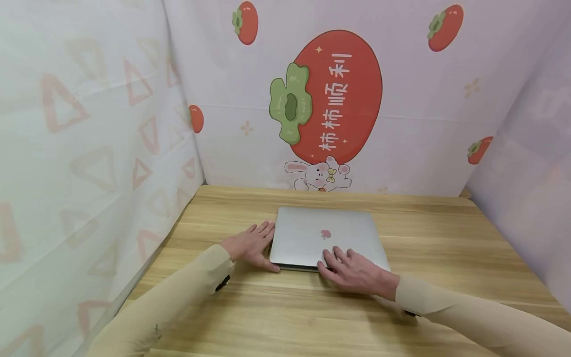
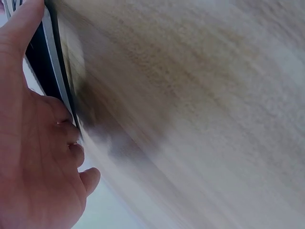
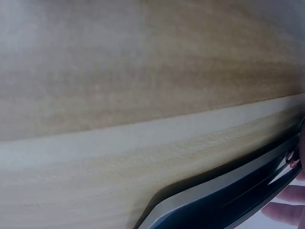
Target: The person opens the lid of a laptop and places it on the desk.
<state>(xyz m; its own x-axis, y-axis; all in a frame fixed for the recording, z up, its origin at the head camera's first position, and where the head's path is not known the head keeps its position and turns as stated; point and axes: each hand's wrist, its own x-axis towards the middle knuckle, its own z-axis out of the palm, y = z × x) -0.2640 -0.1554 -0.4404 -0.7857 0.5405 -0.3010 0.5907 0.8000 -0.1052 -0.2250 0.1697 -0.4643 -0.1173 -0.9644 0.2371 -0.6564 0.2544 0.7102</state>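
Note:
A silver laptop with a small pinkish logo lies on the wooden table. Its lid stands slightly raised, and a narrow dark gap shows along the front edge in the head view. My left hand lies along the laptop's left side, fingers extended and thumb by the front left corner. From the left wrist, the hand is seen against the laptop's edge. My right hand holds the lid at the front edge, fingers on top and thumb at the gap. The right wrist view shows the parted laptop with fingertips beyond the lid.
The wooden table extends on all sides of the laptop. Behind it hangs a pale cloth backdrop printed with persimmons and a rabbit. White cloth walls border the table at left and right.

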